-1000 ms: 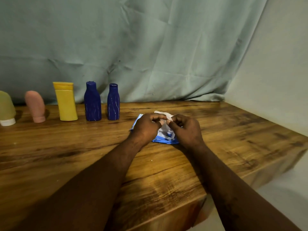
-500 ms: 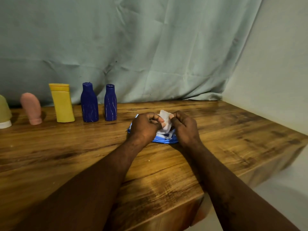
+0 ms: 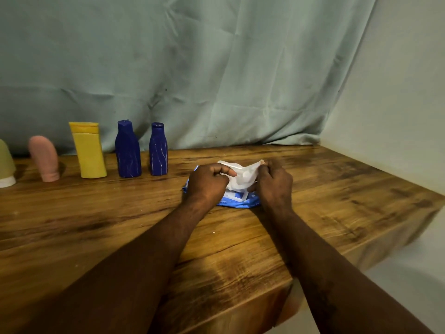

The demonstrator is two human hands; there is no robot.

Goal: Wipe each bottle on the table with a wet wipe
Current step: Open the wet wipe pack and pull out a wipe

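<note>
A white wet wipe (image 3: pixel 243 175) stretches between my two hands above a blue wipe pack (image 3: pixel 237 201) lying on the wooden table (image 3: pixel 96 225). My left hand (image 3: pixel 207 185) pinches the wipe's left end and my right hand (image 3: pixel 274 183) pinches its right end. Along the back left stand several bottles: an olive one (image 3: pixel 6 163) cut by the frame edge, a pink one (image 3: pixel 44 159), a yellow one (image 3: pixel 88 150), and two dark blue ones (image 3: pixel 127 149) (image 3: pixel 158 149). Part of the pack is hidden under my hands.
A pale green cloth (image 3: pixel 192 68) hangs behind the table. A light wall (image 3: pixel 397 104) runs along the right side. The table's front right corner and edge (image 3: pixel 361 256) drop off to the floor.
The wipe has come further out of the pack and is now spread wider between my hands, which have moved slightly apart. The bottles have not moved.
</note>
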